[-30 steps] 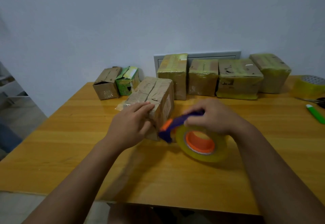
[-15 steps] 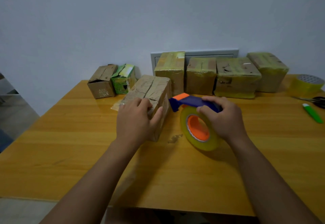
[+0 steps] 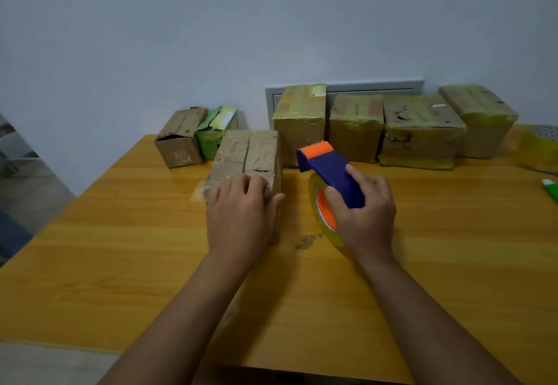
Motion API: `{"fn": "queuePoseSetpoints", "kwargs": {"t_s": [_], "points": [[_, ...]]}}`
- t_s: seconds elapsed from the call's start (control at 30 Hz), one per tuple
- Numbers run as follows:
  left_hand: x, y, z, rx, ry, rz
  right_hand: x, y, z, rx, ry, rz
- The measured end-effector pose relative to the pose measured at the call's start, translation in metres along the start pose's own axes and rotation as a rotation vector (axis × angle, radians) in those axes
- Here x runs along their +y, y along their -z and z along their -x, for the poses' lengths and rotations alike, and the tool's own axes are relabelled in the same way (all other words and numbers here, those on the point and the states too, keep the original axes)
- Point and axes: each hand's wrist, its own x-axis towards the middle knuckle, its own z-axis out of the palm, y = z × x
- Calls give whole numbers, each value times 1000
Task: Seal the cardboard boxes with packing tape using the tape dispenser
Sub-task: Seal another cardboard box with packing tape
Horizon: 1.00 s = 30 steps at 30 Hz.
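Head view, the only one. Wooden table [image 3: 453, 263], wall behind. Left hand [image 3: 241, 215] lies over the near end of a cardboard box [image 3: 247, 155] at table centre, fingers curled over the top edge and thumb down the right side, grasping it; the box's near face and most of its front half are hidden under the hand. A flap of clear tape [image 3: 199, 194] juts from the box's near left corner, faint and hard to trace. Right hand [image 3: 365, 215] grips the tape dispenser [image 3: 332, 173] just right of the box, fingers wrapped over the purple handle, thumb against the orange core; the orange-tipped front end points away toward the back row, apart from the box. The yellowish tape roll [image 3: 315, 200] on the dispenser is mostly covered by the hand, only its left rim showing. Small scuffed patch [image 3: 308, 241] on the table between the wrists. Back row against the wall: four taped boxes [image 3: 419, 131], yellow-green film over them, labels unreadable. Left of them, a plain brown box [image 3: 179, 140] and a green carton [image 3: 214, 131], print too small to read. At the right edge a spare tape roll [image 3: 540, 146] and a green-and-white object [image 3: 551, 189], both cut off by the frame. Grey panel [image 3: 374, 87] on the wall, largely blocked by the boxes.
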Motion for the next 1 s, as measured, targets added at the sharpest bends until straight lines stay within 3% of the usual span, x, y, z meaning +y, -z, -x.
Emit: {"fn": "queuePoseSetpoints", "kwargs": {"t_s": [0.23, 0.63, 0.7, 0.83, 1.0], "points": [[-15, 15, -8, -136, -94, 23, 4, 2, 4, 3, 33, -4], [-23, 21, -15, -142, -202, 46, 6, 2, 3, -7, 16, -1], [-20, 26, -17, -224, -173, 66, 6, 2, 2, -5, 20, -2], [-29, 46, -35, -556, -43, 266, 5, 3, 3, -3, 31, -15], [-29, 44, -49, -502, -30, 287, 5, 3, 3, -6, 29, -22]]}}
